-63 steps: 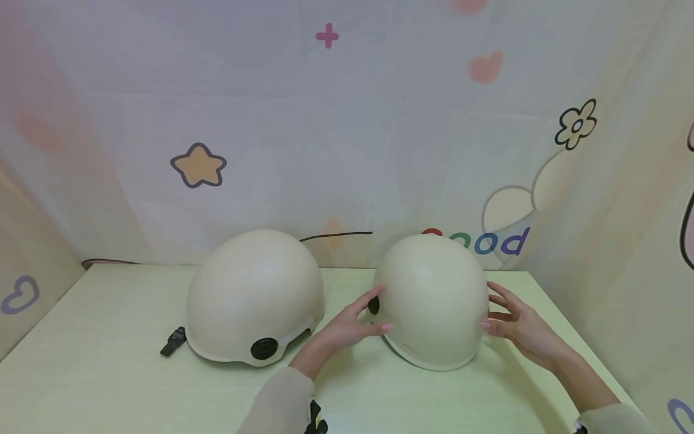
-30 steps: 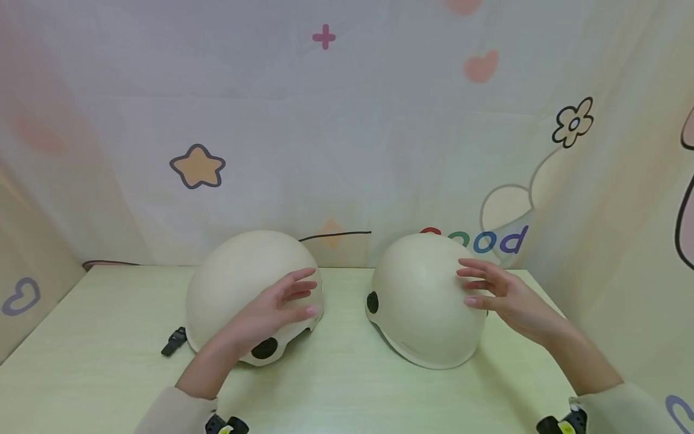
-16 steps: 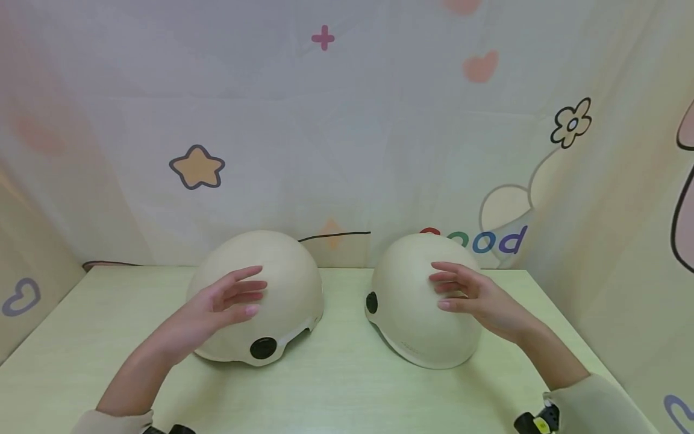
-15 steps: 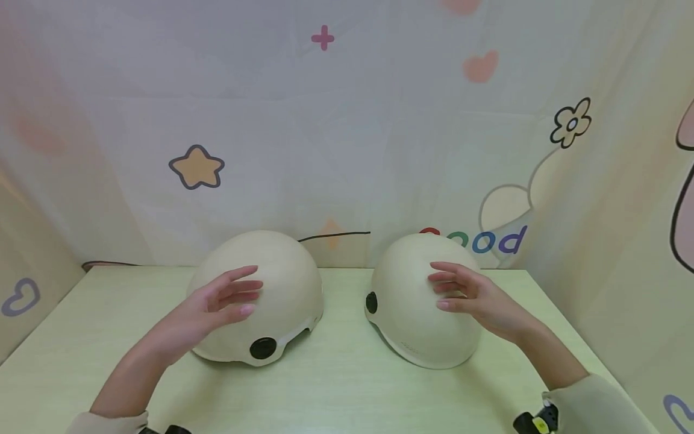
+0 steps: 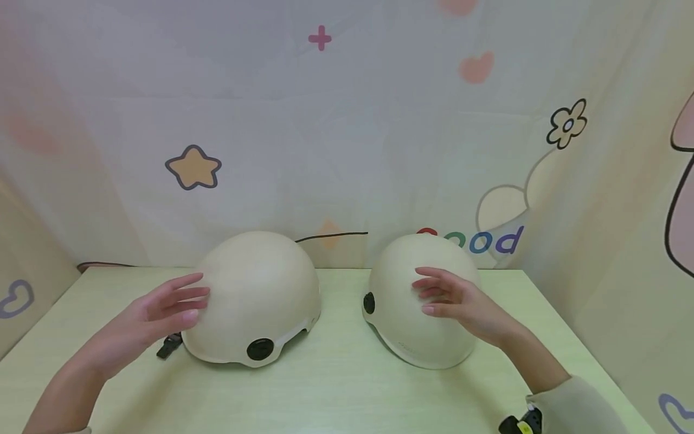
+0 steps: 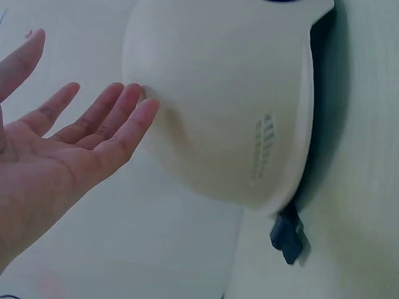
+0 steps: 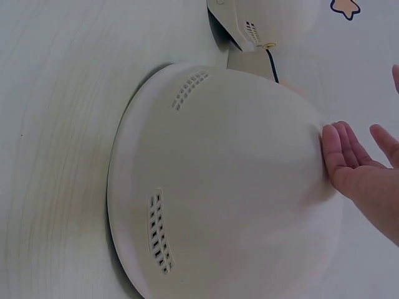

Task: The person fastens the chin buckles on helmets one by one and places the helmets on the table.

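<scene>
Two cream-coloured helmets sit dome up on the table. The left helmet [image 5: 260, 289] has a black oval disc on its side and a black strap buckle [image 5: 170, 346] lying at its left. My left hand [image 5: 138, 325], fingers stretched and slightly bent, is at that helmet's left side; in the left wrist view its fingertips overlap the shell, and I cannot tell whether they touch. In front of the right helmet [image 5: 398, 334] is my right hand [image 5: 461, 307], fingers loosely bent, holding nothing. The right wrist view shows its fingertips close to the vented shell; contact is unclear.
A pale wood-grain table [image 5: 320, 392] carries both helmets, with a gap between them. A printed curtain [image 5: 260, 120] hangs behind and along both sides. A thin black cord [image 5: 333, 234] shows at the back, and a black wrist device [image 5: 523, 422] is on my right wrist.
My left hand left the right helmet and swept left, across the left helmet to its far side. My right hand came off the right helmet's right side and shifted left. Both helmets stayed put.
</scene>
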A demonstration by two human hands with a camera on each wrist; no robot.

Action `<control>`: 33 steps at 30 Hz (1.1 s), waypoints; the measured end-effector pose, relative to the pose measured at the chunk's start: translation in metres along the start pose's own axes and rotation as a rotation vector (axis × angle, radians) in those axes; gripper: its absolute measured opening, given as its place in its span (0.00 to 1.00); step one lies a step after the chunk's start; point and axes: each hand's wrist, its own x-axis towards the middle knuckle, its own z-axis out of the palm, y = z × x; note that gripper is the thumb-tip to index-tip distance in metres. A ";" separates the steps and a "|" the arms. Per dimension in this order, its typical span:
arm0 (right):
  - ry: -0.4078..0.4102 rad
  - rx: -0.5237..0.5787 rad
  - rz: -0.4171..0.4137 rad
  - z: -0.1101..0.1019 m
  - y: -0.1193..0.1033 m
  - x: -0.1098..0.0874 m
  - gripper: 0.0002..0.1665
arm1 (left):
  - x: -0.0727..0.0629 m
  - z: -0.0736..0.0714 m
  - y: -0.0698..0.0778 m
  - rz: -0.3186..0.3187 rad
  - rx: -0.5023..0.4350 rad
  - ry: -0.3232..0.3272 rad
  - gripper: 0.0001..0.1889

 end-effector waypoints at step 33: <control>-0.086 0.027 0.061 0.047 0.005 0.022 0.35 | -0.019 -0.007 -0.054 0.007 -0.017 0.036 0.29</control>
